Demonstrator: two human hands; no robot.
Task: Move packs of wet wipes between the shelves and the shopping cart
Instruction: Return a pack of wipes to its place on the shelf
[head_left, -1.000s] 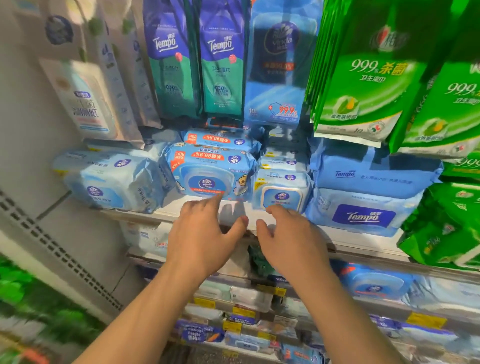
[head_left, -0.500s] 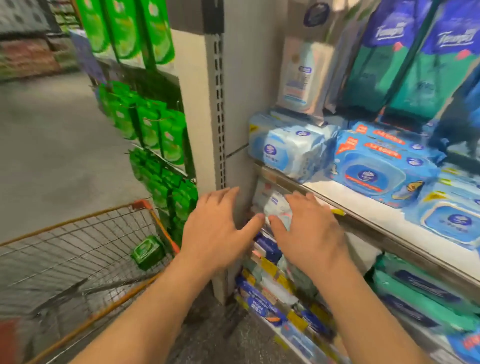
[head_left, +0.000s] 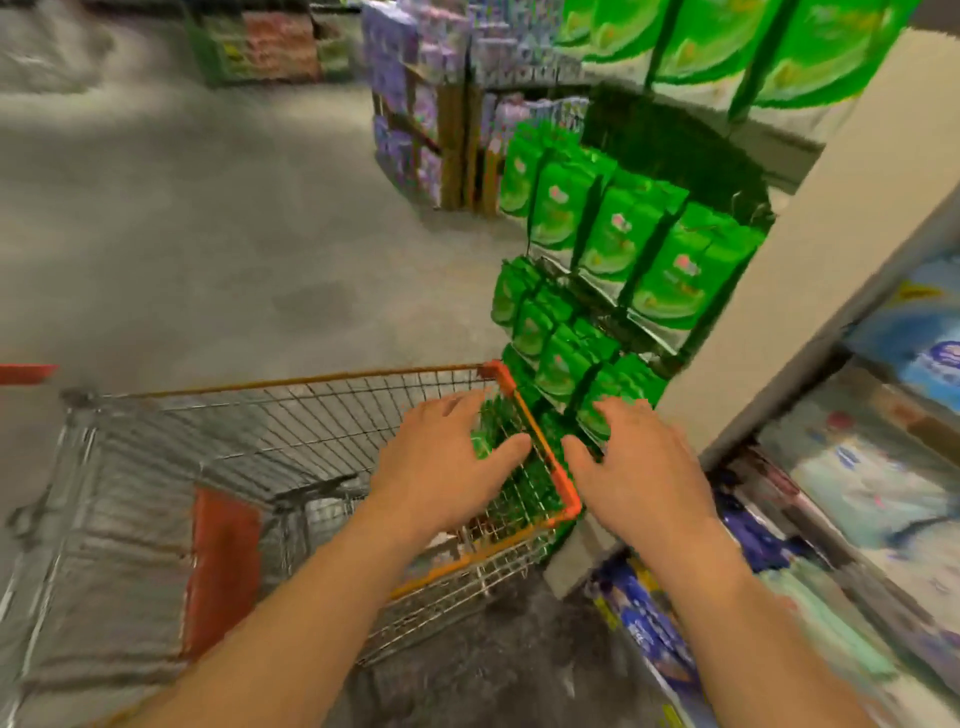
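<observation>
Left hand (head_left: 441, 462): fingers spread and relaxed, holding nothing, over the near right corner of the shopping cart (head_left: 291, 431).
Right hand (head_left: 639, 467): likewise released, just right of the cart's orange rim.
Green wipes pack (head_left: 485, 434): inside the cart, beneath the left hand.
Shelves (head_left: 883, 467): right, blurred blue packs.
Hanging green packs (head_left: 613, 249): farther, beyond the cart.

1 wire shopping cart with orange rim (head_left: 524, 410), 1 green wipes pack inside it (head_left: 491, 431), 2 bare hands: left hand (head_left: 441, 462), right hand (head_left: 636, 467).
</observation>
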